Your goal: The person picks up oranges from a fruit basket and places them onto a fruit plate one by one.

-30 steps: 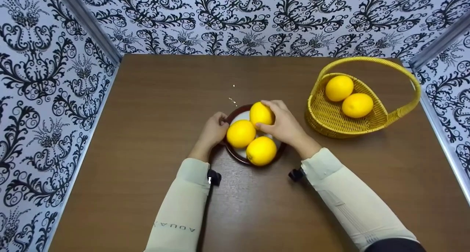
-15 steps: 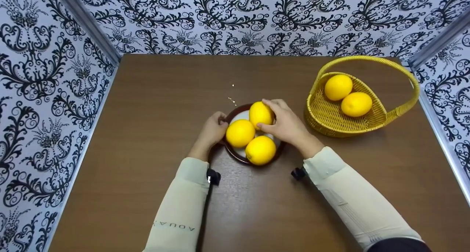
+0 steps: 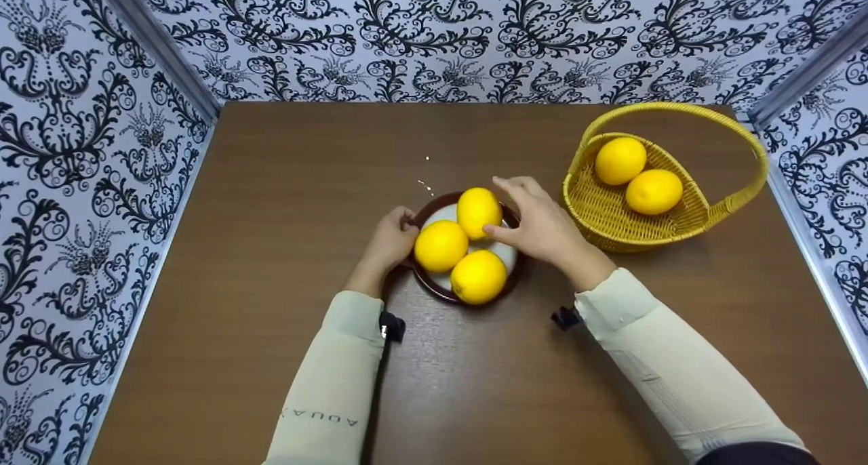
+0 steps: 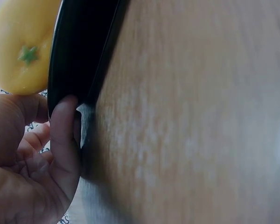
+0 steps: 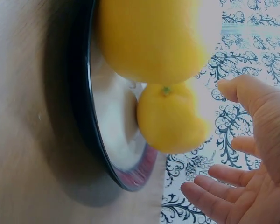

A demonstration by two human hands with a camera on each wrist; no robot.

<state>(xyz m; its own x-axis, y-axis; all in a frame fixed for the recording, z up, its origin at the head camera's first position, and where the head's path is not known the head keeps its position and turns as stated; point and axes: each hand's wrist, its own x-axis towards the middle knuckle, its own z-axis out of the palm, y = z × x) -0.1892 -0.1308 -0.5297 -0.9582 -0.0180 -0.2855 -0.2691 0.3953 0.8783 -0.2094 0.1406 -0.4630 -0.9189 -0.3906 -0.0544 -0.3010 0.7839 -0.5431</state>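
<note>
In the head view a round plate (image 3: 503,252) with a dark red-brown rim and a pale inside bears three yellow citrus fruits: one at the back (image 3: 479,211), one at the left (image 3: 441,246) and one in front (image 3: 479,277). My left hand (image 3: 392,240) pinches the plate's left rim; in the left wrist view its fingers (image 4: 64,135) lie against the dark rim. My right hand (image 3: 542,224) is spread just right of the back fruit, holding nothing. The right wrist view shows a gap between its fingers (image 5: 210,196) and the fruit (image 5: 172,119).
A yellow wicker basket (image 3: 607,225) with a tall arched handle stands right of the plate, holding two more yellow citrus fruits (image 3: 620,160). The brown table (image 3: 305,173) is bordered by patterned walls (image 3: 441,38) at the back and sides.
My right hand has let go of the back fruit and drawn away to the right, its fingers opening. The left hand keeps its hold on the plate rim.
</note>
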